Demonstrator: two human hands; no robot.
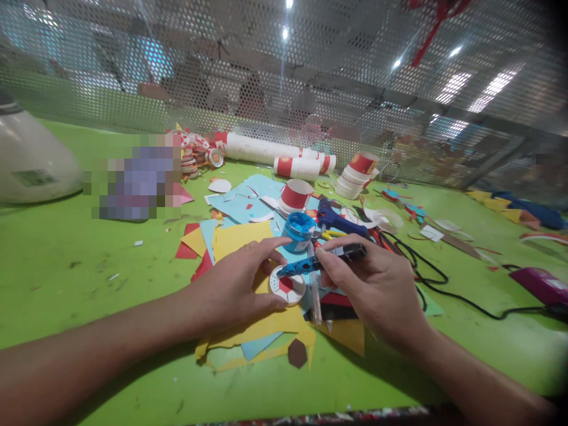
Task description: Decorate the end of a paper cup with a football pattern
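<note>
My right hand [377, 290] grips a black marker pen [352, 252] whose lower end is coated in blue. That blue end touches the upper left of a small white disc [290, 297], which has a red shape in its middle and blue dots at one side. With thumb and fingers, my left hand [233, 284] holds the disc by its left edge over yellow paper [242, 238]. Just beyond stands an open jar of blue paint [298, 232], close to my left index fingertip. A clear stick [315, 296] lies between the disc and my right hand.
A blue glue gun [339, 220] with a black cable lies behind my right hand. Red-and-white paper cups [296, 195] and a long cup stack [261, 148] stand or lie farther back. Paper scraps cover the middle. A purple device [539, 285] sits right; perforated metal [266, 71] closes the back.
</note>
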